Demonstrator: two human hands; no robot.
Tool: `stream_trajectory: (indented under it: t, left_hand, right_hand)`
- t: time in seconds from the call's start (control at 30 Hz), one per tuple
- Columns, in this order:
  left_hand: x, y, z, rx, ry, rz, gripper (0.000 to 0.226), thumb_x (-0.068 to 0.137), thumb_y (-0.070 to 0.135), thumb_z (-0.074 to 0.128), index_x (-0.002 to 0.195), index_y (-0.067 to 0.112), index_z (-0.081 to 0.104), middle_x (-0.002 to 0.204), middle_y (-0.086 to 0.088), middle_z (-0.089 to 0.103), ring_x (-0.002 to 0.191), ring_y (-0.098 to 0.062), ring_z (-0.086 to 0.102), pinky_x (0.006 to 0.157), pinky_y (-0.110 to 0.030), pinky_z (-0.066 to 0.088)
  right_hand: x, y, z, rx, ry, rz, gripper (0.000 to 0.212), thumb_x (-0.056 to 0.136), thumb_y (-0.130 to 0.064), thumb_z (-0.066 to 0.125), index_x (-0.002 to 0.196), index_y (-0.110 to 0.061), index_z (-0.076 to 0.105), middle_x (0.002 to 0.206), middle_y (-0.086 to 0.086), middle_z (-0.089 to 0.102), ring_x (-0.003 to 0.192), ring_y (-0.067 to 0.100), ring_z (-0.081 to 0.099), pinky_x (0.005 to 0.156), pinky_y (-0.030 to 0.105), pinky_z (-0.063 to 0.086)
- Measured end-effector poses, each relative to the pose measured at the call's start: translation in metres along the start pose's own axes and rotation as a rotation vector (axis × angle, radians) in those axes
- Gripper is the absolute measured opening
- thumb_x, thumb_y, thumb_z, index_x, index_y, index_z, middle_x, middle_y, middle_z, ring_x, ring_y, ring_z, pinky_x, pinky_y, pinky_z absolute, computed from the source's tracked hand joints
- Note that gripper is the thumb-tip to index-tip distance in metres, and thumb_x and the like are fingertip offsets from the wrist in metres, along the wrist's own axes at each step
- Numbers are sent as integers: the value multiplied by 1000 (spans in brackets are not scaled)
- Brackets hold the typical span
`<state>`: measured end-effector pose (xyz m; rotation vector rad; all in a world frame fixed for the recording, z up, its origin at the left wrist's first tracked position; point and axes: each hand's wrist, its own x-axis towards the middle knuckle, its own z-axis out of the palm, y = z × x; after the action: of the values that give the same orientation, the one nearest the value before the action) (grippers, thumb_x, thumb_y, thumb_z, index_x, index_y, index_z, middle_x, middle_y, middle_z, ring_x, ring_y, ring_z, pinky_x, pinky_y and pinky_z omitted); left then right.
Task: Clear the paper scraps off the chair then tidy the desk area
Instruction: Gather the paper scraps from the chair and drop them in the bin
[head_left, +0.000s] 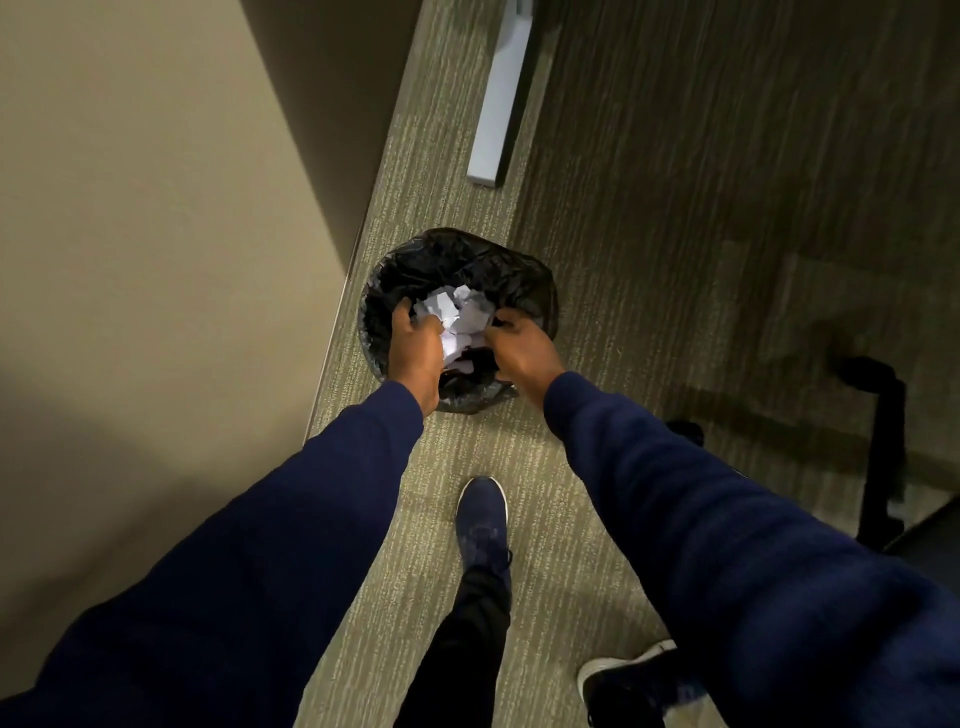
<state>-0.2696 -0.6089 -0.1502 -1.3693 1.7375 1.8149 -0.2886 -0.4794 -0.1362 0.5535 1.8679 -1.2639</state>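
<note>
Both hands over the waste bin, which stands on the carpet close beside the wall; black liner folded over its rim. Left hand curled, fingers closed on a bunch of white paper scraps above the bin mouth. Right hand curled at the bin's right rim, fingertips near the scraps and the liner; whether it pinches paper or liner cannot be told, the view there is dark.

Open carpet strip runs ahead past the bin, bounded left by the wall base and right by a grey panel edge. Right of the bin, floor is clear up to a black chair base. One shoe planted just behind the bin.
</note>
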Motion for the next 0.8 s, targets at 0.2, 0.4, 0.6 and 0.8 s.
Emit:
stream_trajectory:
  t: [0.2, 0.4, 0.6, 0.8]
  left_hand:
    - [-39, 5, 23, 58, -28, 80, 31, 96, 17, 44, 126, 25, 50, 112, -6, 63, 98, -25, 62, 77, -43, 54]
    - [-110, 9, 77, 59, -98, 75, 33, 98, 15, 47, 129, 27, 48, 102, 1, 53, 89, -14, 51, 77, -37, 47]
    - [-203, -2, 155, 111, -208, 103, 37, 99, 15, 50, 136, 18, 49, 108, -2, 56, 99, -17, 54, 84, -41, 48]
    - [-293, -37, 238, 185, -373, 124, 34, 100, 17, 51, 134, 22, 49, 110, 1, 58, 97, -13, 56, 87, -41, 50]
  right_hand:
    - [-45, 6, -35, 126, 36, -27, 59, 76, -37, 56, 132, -19, 53, 118, 9, 66, 107, 29, 65, 96, 49, 55]
    - [-102, 22, -105, 183, 129, -103, 39, 97, -23, 55, 136, -17, 52, 108, -1, 64, 89, 13, 60, 92, 45, 54]
    - [-166, 60, -192, 316, 263, -130, 41, 99, -38, 57, 136, -21, 52, 126, 0, 61, 108, 17, 62, 95, 44, 55]
    - [-234, 125, -278, 447, 401, -139, 43, 98, -47, 56, 133, -23, 54, 115, -9, 62, 96, 10, 64, 90, 44, 58]
